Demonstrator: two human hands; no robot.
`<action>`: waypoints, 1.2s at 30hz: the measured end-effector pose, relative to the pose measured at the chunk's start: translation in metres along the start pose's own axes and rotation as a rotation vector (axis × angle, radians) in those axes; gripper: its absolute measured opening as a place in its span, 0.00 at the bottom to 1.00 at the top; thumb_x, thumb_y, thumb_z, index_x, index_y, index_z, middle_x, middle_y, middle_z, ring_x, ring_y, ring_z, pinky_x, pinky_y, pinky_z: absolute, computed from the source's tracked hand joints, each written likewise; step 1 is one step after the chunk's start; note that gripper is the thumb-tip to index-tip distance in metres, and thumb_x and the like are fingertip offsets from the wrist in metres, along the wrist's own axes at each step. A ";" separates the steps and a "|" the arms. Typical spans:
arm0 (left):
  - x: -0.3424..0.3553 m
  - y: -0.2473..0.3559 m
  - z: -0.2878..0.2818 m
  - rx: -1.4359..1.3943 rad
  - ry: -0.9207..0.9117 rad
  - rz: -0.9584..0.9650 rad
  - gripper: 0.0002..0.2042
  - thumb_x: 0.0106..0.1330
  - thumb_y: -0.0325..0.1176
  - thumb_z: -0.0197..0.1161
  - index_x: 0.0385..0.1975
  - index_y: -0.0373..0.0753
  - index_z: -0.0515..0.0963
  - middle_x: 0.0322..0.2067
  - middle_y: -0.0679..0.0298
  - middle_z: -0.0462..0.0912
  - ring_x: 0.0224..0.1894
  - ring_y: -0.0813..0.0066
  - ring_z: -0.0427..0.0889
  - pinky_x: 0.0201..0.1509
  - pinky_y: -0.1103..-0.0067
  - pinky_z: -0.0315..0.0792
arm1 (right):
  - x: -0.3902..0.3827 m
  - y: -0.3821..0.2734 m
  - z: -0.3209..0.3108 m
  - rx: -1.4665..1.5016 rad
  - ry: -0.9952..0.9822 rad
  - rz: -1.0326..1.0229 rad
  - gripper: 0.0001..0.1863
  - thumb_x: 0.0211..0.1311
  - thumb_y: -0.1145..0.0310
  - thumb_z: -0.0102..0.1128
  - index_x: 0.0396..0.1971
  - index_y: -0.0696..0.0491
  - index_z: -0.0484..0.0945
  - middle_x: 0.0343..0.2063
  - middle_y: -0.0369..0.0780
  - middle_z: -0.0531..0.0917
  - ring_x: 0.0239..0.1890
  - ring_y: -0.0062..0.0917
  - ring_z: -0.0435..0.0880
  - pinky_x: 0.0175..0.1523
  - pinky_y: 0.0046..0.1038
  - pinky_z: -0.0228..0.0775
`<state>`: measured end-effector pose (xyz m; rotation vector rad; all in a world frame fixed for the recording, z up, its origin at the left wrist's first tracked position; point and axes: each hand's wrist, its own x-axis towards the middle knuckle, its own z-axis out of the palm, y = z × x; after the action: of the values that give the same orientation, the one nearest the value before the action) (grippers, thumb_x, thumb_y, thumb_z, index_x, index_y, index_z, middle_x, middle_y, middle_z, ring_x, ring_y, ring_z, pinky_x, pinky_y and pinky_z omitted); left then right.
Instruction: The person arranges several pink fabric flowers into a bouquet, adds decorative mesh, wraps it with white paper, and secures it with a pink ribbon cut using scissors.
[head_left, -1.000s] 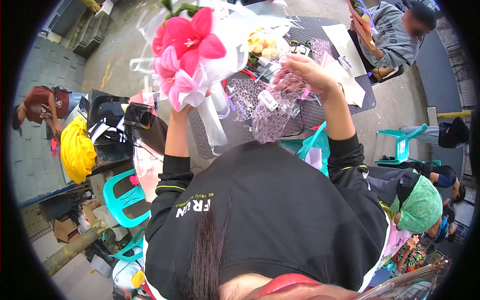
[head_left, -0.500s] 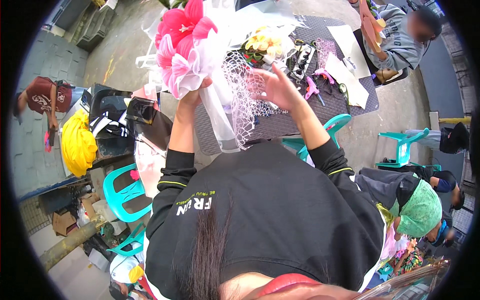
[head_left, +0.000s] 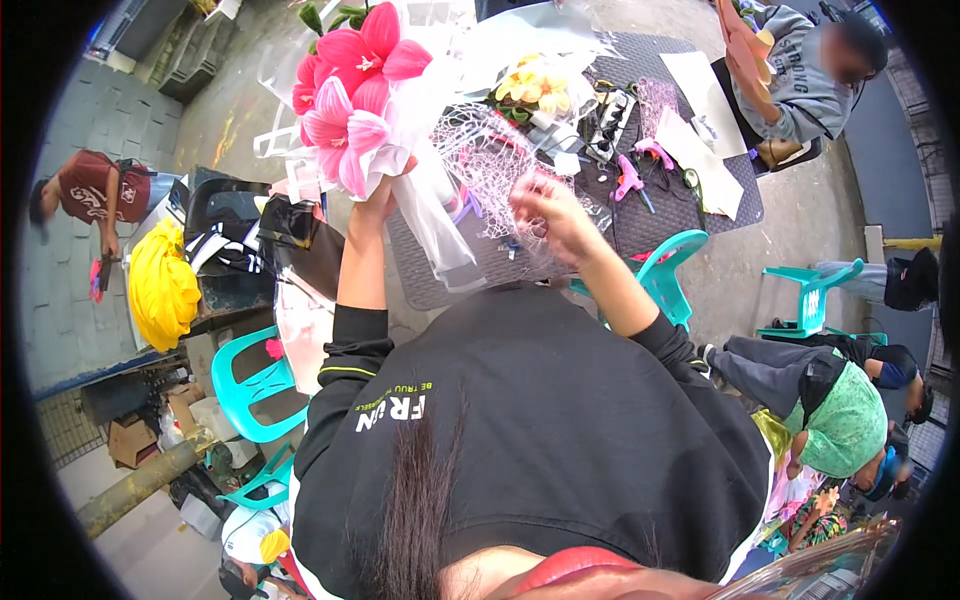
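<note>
My left hand [head_left: 388, 192] grips the base of a pink lily bouquet [head_left: 348, 120], wrapped in white sheets with a translucent white strip hanging below it. My right hand [head_left: 547, 218], fingers curled, is closed on white-lilac mesh netting [head_left: 478, 145], which stretches toward the bouquet. Beyond, on the dark woven table [head_left: 650, 230], lie a yellow flower bunch [head_left: 533, 85] in white wrap, pink glue guns [head_left: 627, 178], cords, a black-and-white power strip [head_left: 608, 122] and pale paper sheets [head_left: 700, 170].
A person in grey [head_left: 800, 70] holds wrapping across the table. Another in maroon [head_left: 105, 190] stands left, near yellow fabric [head_left: 160, 285]. Teal chairs [head_left: 250, 395] stand on both sides. Several people sit behind on the right, one in green [head_left: 840, 430].
My right hand has moved down and inward, its spread fingers curling onto the mesh. The mesh has shifted from the table toward the bouquet, which my left hand still holds.
</note>
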<state>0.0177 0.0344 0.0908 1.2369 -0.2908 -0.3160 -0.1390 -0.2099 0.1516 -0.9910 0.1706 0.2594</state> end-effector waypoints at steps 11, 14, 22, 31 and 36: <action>-0.009 0.010 0.010 -0.163 -0.126 0.074 0.37 0.45 0.26 0.70 0.59 0.39 0.61 0.51 0.62 0.71 0.50 0.71 0.71 0.52 0.77 0.67 | 0.013 -0.071 0.031 0.053 0.210 -0.209 0.09 0.57 0.64 0.55 0.33 0.54 0.77 0.32 0.35 0.79 0.36 0.19 0.75 0.43 0.26 0.66; -0.015 0.018 0.028 -0.103 -0.114 0.085 0.38 0.46 0.24 0.69 0.60 0.38 0.59 0.55 0.60 0.68 0.55 0.68 0.69 0.56 0.75 0.65 | 0.024 -0.061 0.049 0.212 0.126 -0.002 0.13 0.62 0.59 0.48 0.36 0.52 0.75 0.35 0.35 0.78 0.39 0.21 0.74 0.46 0.29 0.65; -0.019 0.024 0.043 -0.177 -0.041 0.046 0.37 0.50 0.27 0.69 0.61 0.38 0.58 0.56 0.60 0.67 0.59 0.68 0.65 0.61 0.72 0.61 | 0.019 -0.042 0.077 0.378 -0.082 -0.137 0.17 0.59 0.67 0.44 0.48 0.55 0.65 0.47 0.40 0.72 0.49 0.28 0.74 0.51 0.33 0.67; -0.022 0.011 0.020 0.065 -0.418 0.140 0.32 0.55 0.32 0.66 0.60 0.37 0.60 0.57 0.60 0.67 0.59 0.69 0.66 0.61 0.74 0.63 | 0.042 -0.002 0.061 -0.352 0.107 -0.658 0.28 0.46 0.73 0.67 0.48 0.53 0.64 0.48 0.40 0.68 0.52 0.27 0.69 0.51 0.29 0.67; -0.025 0.011 0.026 -0.253 -0.290 -0.069 0.31 0.58 0.30 0.62 0.62 0.38 0.56 0.57 0.61 0.67 0.57 0.71 0.68 0.61 0.75 0.64 | 0.045 0.007 0.065 -0.408 0.109 -0.767 0.34 0.40 0.73 0.72 0.51 0.50 0.65 0.54 0.39 0.61 0.59 0.29 0.62 0.57 0.36 0.65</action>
<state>-0.0145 0.0253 0.1082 0.9516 -0.4432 -0.5766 -0.0968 -0.1451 0.1697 -1.4003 -0.1778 -0.4818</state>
